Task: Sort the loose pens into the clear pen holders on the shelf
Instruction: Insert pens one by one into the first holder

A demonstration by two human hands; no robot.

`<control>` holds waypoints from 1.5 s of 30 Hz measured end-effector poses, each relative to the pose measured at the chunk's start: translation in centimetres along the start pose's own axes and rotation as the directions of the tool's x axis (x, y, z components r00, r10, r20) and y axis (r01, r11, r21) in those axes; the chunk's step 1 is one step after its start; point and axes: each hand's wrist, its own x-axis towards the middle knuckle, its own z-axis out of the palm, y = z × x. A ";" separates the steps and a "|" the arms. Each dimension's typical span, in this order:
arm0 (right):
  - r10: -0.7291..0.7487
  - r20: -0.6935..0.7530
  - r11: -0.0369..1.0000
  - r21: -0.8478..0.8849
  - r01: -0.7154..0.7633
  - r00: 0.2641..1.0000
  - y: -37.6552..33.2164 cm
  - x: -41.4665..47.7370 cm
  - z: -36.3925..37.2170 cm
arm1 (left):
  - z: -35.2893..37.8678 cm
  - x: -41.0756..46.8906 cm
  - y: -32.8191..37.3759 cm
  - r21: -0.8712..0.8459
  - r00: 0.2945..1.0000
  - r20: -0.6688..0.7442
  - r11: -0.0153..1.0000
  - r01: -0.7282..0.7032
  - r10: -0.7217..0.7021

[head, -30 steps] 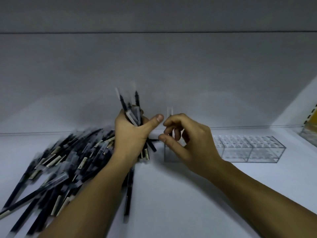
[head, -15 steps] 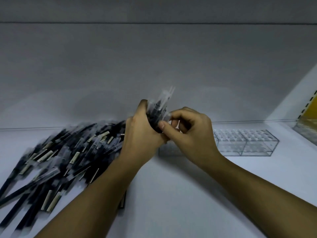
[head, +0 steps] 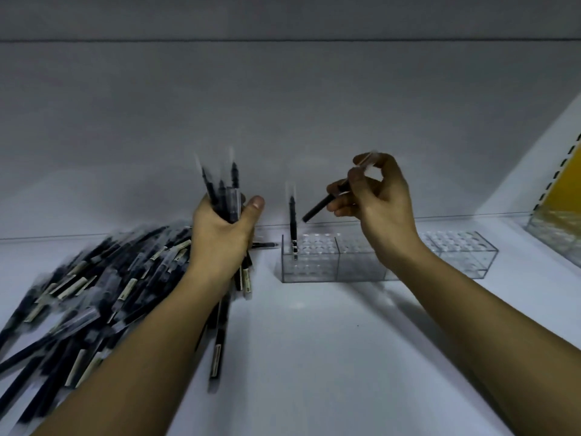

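Pens with dark barrels and clear caps lie in a loose heap (head: 94, 294) on the white shelf (head: 314, 357), well to the left of the clear rectangular acrylic pen holder (head: 314, 272) with rows of round holes in its top. One dark pen (head: 293, 228) stands upright in a hole at the holder's left end, cap upward.

Just left of the holder, the left hand (head: 220, 243) is raised above the near edge of the heap, fingers and thumb wrapped around a bundle of pens (head: 232, 199) held roughly upright. Their tips are blurred. Behind this hand, a single pen (head: 267, 245) lies flat on the shelf, pointing toward the holder's left wall.

Above the holder's middle, the right hand (head: 380, 202) pinches one dark pen (head: 319, 207) between thumb and fingers. It is tilted, lower end aimed down toward the holder's left part but clear of it — not touching the top.

A second clear holder (head: 465, 262) of the same kind sits just right of the first. Farther right, at the picture's edge, stands something yellow (head: 566, 184) — too cropped to identify.
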 end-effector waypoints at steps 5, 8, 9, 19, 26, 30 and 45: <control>-0.050 0.111 0.995 -0.086 0.060 0.993 0.3 0.0 -0.2 | 0.1 0.0 -0.1 -0.087 1.000 -0.014 0.996 0.024 -0.025; -0.111 0.174 0.969 -0.200 0.145 0.979 0.8 -0.5 0.3 | 0.1 0.0 -0.2 -0.136 0.999 0.004 0.990 0.036 -0.036; -0.122 0.197 0.960 -0.227 0.166 0.973 1.0 -0.7 0.5 | 0.1 0.1 -0.3 -0.143 0.999 0.008 0.989 0.038 -0.037; -0.340 0.399 0.719 -0.474 0.509 0.852 2.2 -1.3 2.1 | 0.3 0.1 0.0 -0.107 0.997 0.072 0.994 -0.009 0.017; -0.344 0.409 0.651 -0.545 0.529 0.845 2.4 -1.6 2.9 | 0.0 0.1 0.2 -0.060 0.995 0.102 0.998 0.007 -0.001; -0.324 0.405 0.643 -0.568 0.513 0.855 2.4 -1.4 3.0 | -0.3 0.0 0.3 -0.062 0.994 0.109 0.997 0.040 -0.033; -0.258 0.169 0.889 -0.344 0.302 0.951 0.7 -2.5 3.2 | -0.7 -0.5 1.9 -0.075 0.969 0.228 0.994 -0.078 0.093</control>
